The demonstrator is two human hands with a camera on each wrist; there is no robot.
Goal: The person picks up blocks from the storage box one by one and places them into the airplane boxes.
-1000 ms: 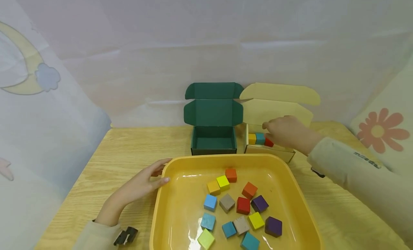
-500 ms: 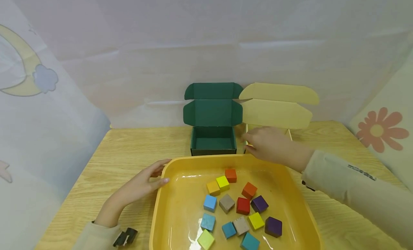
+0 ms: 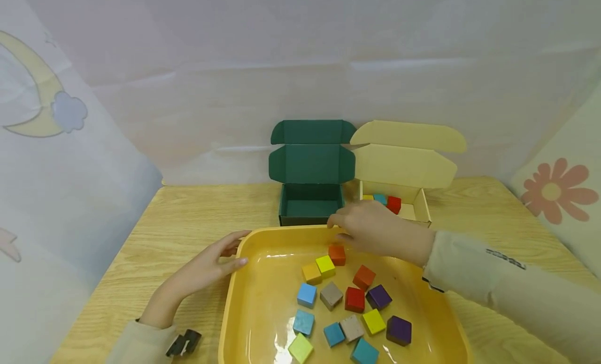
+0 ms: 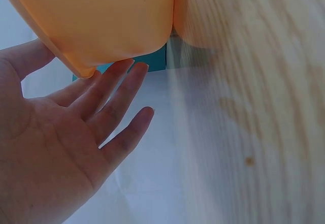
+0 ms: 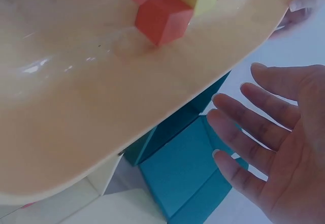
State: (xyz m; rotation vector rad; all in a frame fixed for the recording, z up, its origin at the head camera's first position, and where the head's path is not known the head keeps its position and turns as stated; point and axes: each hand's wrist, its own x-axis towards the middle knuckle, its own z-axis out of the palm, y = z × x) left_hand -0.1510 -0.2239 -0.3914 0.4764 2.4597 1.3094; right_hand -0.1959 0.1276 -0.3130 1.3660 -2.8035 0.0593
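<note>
- Touches the left rim of a yellow tray [image 3: 267, 301] with the left hand [image 3: 202, 267], with thumb over the edge and fingers spread apart, nearly straight, outside it.
- Hovers with the right hand [image 3: 368, 226] over the tray's far edge, near an orange-red cube [image 3: 336, 255], with fingers apart.
- Has loose cubes [image 3: 355, 300] scattered inside the tray, in red, orange, yellow, lime, blue, teal, purple and beige, some touching.
- Faces a green box [image 3: 312, 165] with lid raised, just beyond the tray on the wooden counter [image 3: 197, 207].
- Also faces a cream box [image 3: 404, 166], likewise open, right beside the green one, with yellow, teal and red cubes [image 3: 393, 204] in a row inside, partly hidden.
</note>
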